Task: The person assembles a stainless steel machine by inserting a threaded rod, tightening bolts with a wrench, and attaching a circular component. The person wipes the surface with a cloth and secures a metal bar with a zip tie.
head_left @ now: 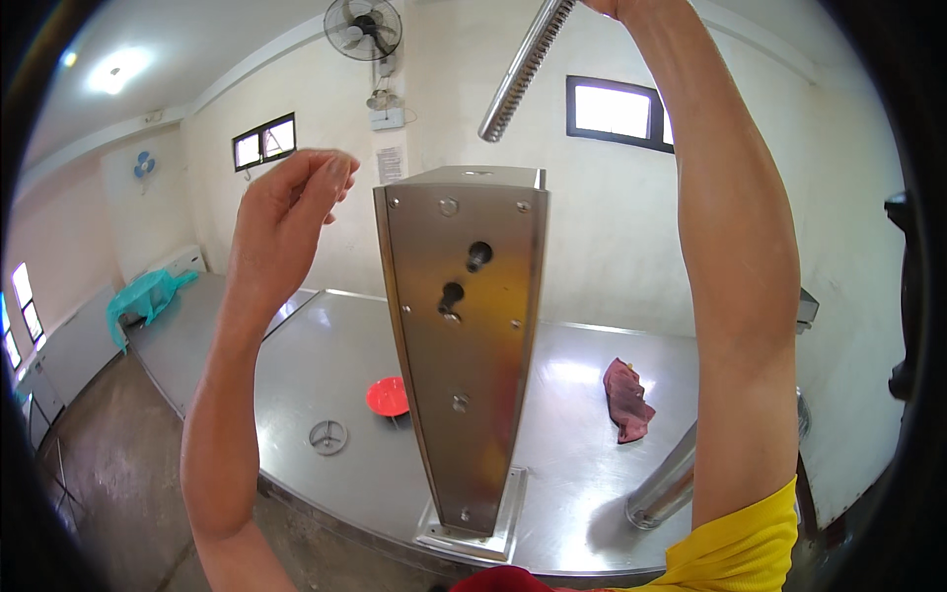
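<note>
A tall, tapering stainless-steel machine housing stands upright in front of me, with bolts and two dark holes that show stub shafts. High on the right, my right hand grips a shiny toothed rack rod; the top edge cuts off most of this hand. The rod slants down to the left, its lower end hanging free above the housing's top. My left hand is raised left of the housing, apart from it. Its fingers are curled in with the thumb against them, and nothing shows in them.
The steel table carries a red plastic dish, a small spoked ring, a crumpled maroon cloth and a metal cylinder lying by my right arm. Farther left lies a teal plastic sheet. A fan hangs on the wall.
</note>
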Demonstrator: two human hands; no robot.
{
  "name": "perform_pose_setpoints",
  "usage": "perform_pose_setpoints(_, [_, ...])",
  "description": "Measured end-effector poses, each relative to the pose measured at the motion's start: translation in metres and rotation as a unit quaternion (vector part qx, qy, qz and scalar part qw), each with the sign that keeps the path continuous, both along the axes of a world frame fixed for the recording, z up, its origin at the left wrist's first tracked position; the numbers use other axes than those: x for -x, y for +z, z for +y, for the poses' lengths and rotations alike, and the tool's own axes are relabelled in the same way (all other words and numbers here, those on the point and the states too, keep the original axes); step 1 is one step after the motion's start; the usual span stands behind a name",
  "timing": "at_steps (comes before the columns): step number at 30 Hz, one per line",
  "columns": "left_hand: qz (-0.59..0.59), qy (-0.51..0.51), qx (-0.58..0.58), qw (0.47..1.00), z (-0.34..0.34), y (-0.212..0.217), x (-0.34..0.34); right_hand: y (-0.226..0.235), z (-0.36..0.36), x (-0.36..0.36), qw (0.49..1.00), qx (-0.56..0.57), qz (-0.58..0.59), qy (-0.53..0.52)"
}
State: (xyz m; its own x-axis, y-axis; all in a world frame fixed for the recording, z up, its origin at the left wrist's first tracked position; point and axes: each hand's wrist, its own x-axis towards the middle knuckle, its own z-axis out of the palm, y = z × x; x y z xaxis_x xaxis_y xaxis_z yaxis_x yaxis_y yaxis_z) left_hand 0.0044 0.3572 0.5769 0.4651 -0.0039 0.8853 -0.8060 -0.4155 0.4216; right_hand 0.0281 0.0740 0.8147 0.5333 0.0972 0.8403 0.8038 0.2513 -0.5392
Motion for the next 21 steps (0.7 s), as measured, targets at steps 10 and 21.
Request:
perform_pose_setpoints(10, [0.023,-0.275,-0.064,0.959,-0.031,0.084,-0.077,0.007,0.054,-0.047,0.989,0.123,0.077,0.019])
perform_pose_setpoints(21, [0.091,-0.402,-0.107,0.905,-0.062,0.096,-0.125,0.000,0.083,-0.075,0.987,0.139,0.075,0.036])
